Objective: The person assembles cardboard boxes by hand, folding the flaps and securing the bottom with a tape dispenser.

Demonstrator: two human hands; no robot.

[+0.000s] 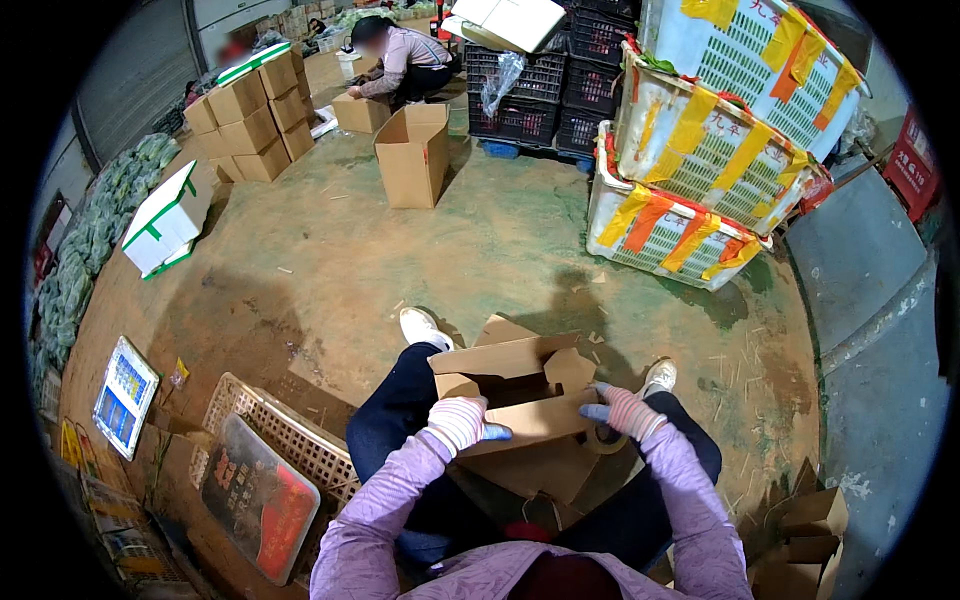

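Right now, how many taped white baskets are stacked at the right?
3: the bottom basket, the middle basket resting on it, and the top basket, cut off by the picture's upper edge. More above would be out of view.

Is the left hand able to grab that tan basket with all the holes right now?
Probably not straight away: the left hand is holding the open carton, and the left leg is between it and the tan basket.
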